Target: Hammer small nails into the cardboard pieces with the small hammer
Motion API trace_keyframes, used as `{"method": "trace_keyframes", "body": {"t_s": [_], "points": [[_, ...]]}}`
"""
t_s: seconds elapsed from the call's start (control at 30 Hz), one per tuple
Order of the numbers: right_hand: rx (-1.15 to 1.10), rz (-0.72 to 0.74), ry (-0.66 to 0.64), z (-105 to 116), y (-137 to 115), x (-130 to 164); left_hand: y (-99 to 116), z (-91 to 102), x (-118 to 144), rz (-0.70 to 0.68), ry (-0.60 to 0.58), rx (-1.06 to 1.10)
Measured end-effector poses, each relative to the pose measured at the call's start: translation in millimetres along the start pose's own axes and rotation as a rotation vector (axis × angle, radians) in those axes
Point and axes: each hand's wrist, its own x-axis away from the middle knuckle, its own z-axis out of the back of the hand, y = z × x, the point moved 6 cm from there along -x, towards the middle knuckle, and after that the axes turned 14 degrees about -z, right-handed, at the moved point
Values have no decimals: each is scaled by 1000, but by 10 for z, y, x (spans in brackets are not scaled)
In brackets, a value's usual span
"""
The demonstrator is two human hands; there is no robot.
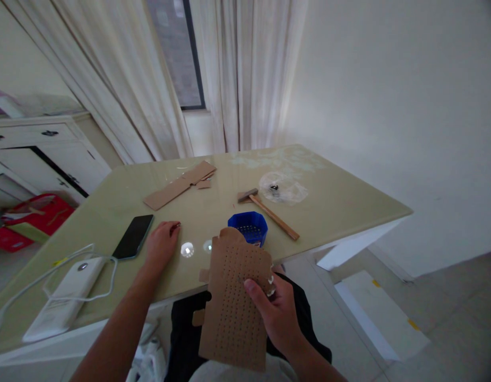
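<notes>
The right hand (pixel 279 313) grips a perforated cardboard sheet (pixel 235 302) by its right edge, thumb pressed on the dotted face and fingers wrapped behind, so the sheet stands tilted up over the lap at the near edge of the worktop (pixel 341 201), its rows of small holes turned toward the camera, likely for a clear look at them. The left hand (pixel 161 245) lies palm down on the worktop just right of a dark smartphone (pixel 134 236), its fingers loosely curled and its fingertips closed on what looks like a small metal piece, too small to name. Just beyond the sheet's top edge stands a blue plastic container (pixel 248 227), and two small bright spots on the glass nearby may be reflections. A wooden-handled hammer (pixel 269 211) lies farther back, its head near a clear plastic bag (pixel 283 188) with small dark parts inside. Folded cardboard strips (pixel 179 185) rest toward the far left, well apart from the hands. A white power bank (pixel 66 297) with a looped cable sits at the near left corner.
</notes>
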Motion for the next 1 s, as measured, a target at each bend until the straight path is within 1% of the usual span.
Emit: {"method": "trace_keyframes", "body": {"t_s": [0.1, 0.17, 0.27, 0.3, 0.33, 0.37, 0.43, 0.5, 0.57, 0.63, 0.73, 0.9, 1.0], "points": [[27, 110, 77, 118, -235, -138, 97, -79, -214, -14, -39, 4], [37, 225, 178, 234, -474, -350, 154, -155, -416, -7, -66, 12], [-33, 350, 286, 364, -860, -881, 226, -293, -747, 35, -98, 35], [-59, 374, 291, 379, -980, -1102, 245, -337, -847, 55, -103, 44], [-92, 385, 261, 370, -1087, -1339, 261, -378, -936, 76, -105, 51], [-125, 361, 202, 343, -1167, -1585, 274, -413, -1010, 97, -103, 57], [-147, 220, 32, 237, -1234, -2059, 290, -470, -1104, 139, -90, 65], [-109, 139, -74, 147, -1248, -2407, 297, -513, -1124, 169, -69, 74], [-76, 57, -161, 64, -1191, -2652, 303, -549, -1089, 177, -43, 87], [-54, -18, -232, -20, -1106, -2811, 320, -577, -1033, 159, -15, 105], [-48, -99, -314, -159, -1028, -2947, 385, -583, -981, 105, 36, 128], [-47, -163, -420, -404, -1106, -3042, 635, -469, -973, -29, 184, 182], [-3, -169, -498, -529, -1138, -3033, 783, -450, -877, -86, 245, 229]]}}
